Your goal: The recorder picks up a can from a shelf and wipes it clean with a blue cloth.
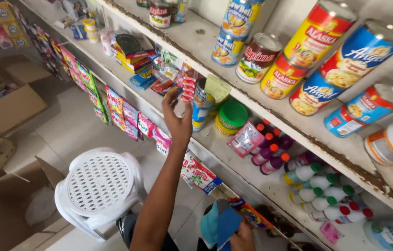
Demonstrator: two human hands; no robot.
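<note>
My left hand (177, 122) reaches up to the edge of the middle shelf (215, 142). Its fingers are pinched on a small pale packet (180, 108), right beside a hanging strip of red sachets (188, 83) and a blue and white can (199, 110). My right hand (243, 239) is low at the bottom edge of the view. It grips a teal and a dark blue flat packet (219, 225), with a colourful sachet (252, 214) just beyond them.
Stacked cans (317, 56) fill the upper shelf. Small bottles with green and red caps (322, 190), purple bottles (268, 155) and a green-lidded jar (232, 116) stand on the middle shelf. Sachet strips (115, 104) hang from its edge. A white plastic stool (99, 186) and cardboard boxes (10, 111) sit on the floor.
</note>
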